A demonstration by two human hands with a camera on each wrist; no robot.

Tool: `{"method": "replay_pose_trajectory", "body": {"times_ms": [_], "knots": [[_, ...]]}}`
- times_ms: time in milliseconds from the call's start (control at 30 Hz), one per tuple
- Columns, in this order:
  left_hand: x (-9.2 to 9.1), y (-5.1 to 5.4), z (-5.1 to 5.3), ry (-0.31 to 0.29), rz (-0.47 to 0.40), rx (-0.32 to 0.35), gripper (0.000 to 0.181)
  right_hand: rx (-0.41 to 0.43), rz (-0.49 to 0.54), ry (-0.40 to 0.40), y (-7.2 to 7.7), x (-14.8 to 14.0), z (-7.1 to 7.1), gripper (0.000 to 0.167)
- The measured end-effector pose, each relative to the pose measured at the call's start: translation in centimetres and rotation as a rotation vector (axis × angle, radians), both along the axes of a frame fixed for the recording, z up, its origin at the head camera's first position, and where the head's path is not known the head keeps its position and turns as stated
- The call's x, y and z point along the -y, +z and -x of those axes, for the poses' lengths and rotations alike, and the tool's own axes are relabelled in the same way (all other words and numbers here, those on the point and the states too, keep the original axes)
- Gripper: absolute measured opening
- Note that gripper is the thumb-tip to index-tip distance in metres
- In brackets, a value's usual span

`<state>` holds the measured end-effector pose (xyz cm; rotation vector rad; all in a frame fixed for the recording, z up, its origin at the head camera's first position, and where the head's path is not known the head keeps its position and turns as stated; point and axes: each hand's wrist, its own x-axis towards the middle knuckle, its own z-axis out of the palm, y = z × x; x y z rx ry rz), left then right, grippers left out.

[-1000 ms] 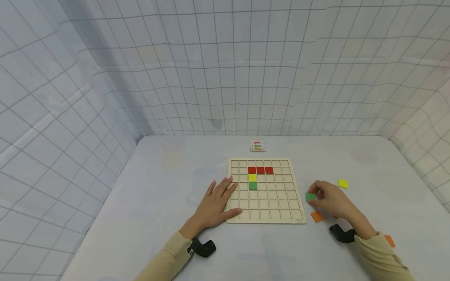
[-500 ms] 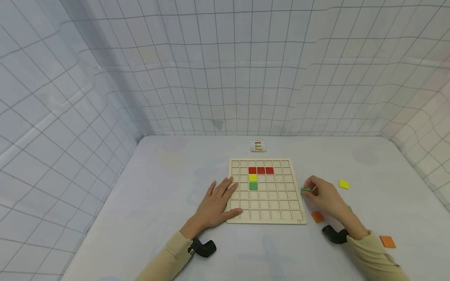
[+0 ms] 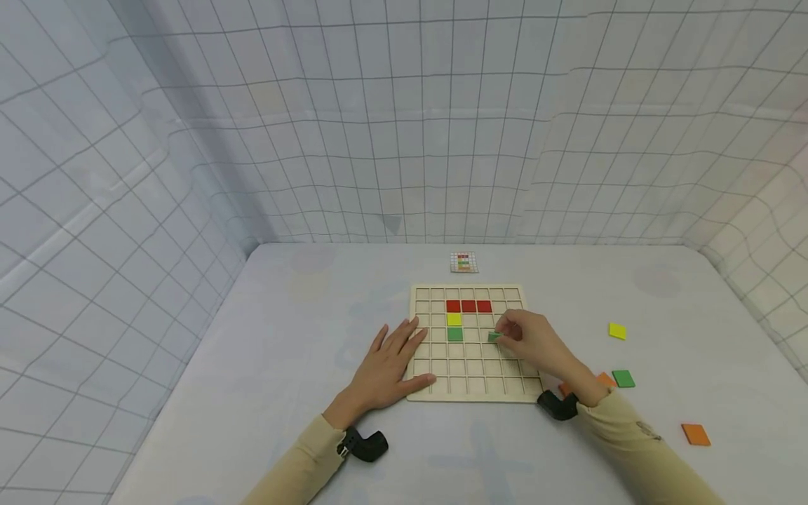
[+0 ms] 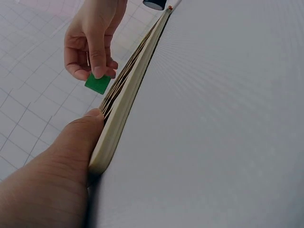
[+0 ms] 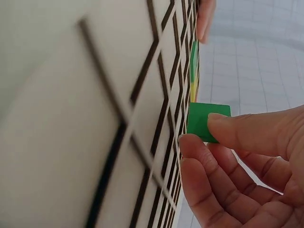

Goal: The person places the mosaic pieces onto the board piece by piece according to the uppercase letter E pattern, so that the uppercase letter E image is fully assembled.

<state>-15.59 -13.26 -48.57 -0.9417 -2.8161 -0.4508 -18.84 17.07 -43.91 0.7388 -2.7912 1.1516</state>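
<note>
A pale wooden grid board (image 3: 476,386) lies on the table. In its cells sit three red tiles (image 3: 468,306) in a row, with a yellow tile (image 3: 454,319) and a green tile (image 3: 454,334) below the leftmost one. My left hand (image 3: 386,368) rests on the board's left edge, fingers spread and straight. Over the right part of the board, my right hand (image 3: 533,341) pinches another green square tile (image 5: 202,122) between thumb and fingers. The right wrist view has this tile tilted up, close to the grid; whether it touches the board I cannot tell.
A small pattern card (image 3: 463,262) lies behind the board. To the right are a loose yellow tile (image 3: 617,331), a green tile (image 3: 623,379) and an orange tile (image 3: 696,434). More orange (image 3: 606,379) shows partly behind the right forearm. White grid-lined curtains (image 3: 404,140) enclose the table.
My right hand has lifted the green tile off the table and carried it left over the board. Tiles formerly behind the right arm now show. My left hand has stayed put.
</note>
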Motion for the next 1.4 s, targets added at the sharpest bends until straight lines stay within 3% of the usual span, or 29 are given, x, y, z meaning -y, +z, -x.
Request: {"method": "replay_pose_trajectory", "body": {"times_ms": [233, 567, 800, 1400], "knots": [[-0.1, 0.0, 0.0, 0.009, 0.015, 0.021, 0.081, 0.010, -0.046, 0.016, 0.3, 2.5, 0.9, 0.009], [-0.3, 0.2, 0.0, 0.011, 0.030, 0.032, 0.081, 0.021, -0.205, -0.061, 0.4, 3.5, 1.0, 0.007], [-0.2, 0.2, 0.0, 0.006, 0.022, 0.022, 0.081, -0.059, -0.291, -0.031, 0.2, 3.4, 0.7, 0.017], [-0.1, 0.0, 0.0, 0.007, 0.018, 0.011, 0.081, -0.084, -0.361, 0.136, 0.4, 2.0, -1.0, 0.035]]}}
